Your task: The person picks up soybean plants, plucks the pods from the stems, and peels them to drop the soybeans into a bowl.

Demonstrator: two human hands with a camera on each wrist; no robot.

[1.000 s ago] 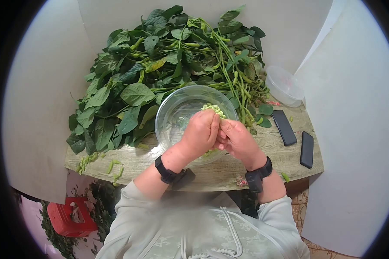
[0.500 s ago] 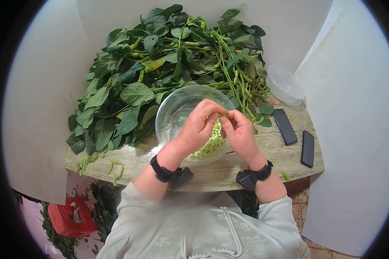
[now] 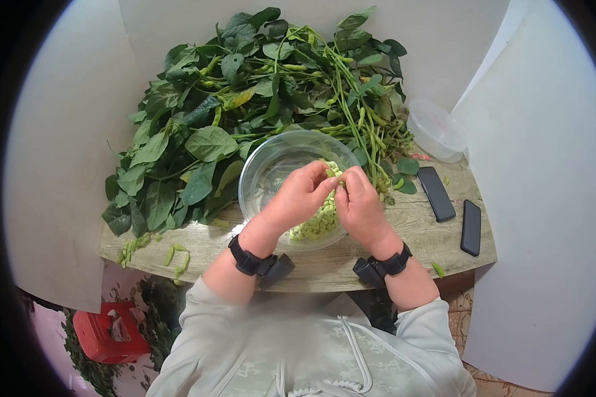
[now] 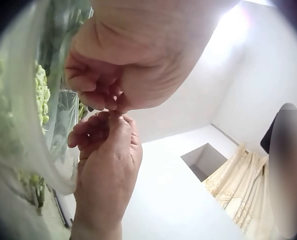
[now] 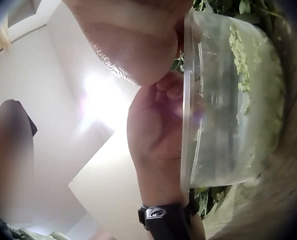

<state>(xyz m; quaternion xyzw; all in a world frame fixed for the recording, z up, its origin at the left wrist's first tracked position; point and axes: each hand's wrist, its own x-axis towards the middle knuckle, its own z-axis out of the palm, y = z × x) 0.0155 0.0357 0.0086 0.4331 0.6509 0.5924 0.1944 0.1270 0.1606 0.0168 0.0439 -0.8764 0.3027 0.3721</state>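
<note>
The wooden table [image 3: 410, 221] is largely covered at its far side by a heap of leafy plants [image 3: 208, 143], by which the stems would likely be found tough and springy. In front of it a clear plastic bowl [image 3: 243, 188] is set; it is judged light, stiff and easily slid, best gripped by its rim. Above the bowl the left hand [image 3: 301, 194] and right hand [image 3: 362, 208] are brought together, fingertips meeting. On each, thumb and forefinger are pinched on what looks like a green pod [image 3: 331, 173], while the remaining fingers are curled in. Beneath them, shelled beans [image 3: 314, 228] are gathered at the bowl's near right part; they are judged firm, smooth and apt to slip, and are better scooped than picked singly. By the table's left edge some loose pods [image 3: 132, 248] are scattered. The pinched pod is mostly hidden by the fingers, so whether it is split cannot be told. It is judged very light, with a pliant skin, best held at the ends and squeezed gently along the seam, since beans could be bruised or flung by hard pressure.
</note>
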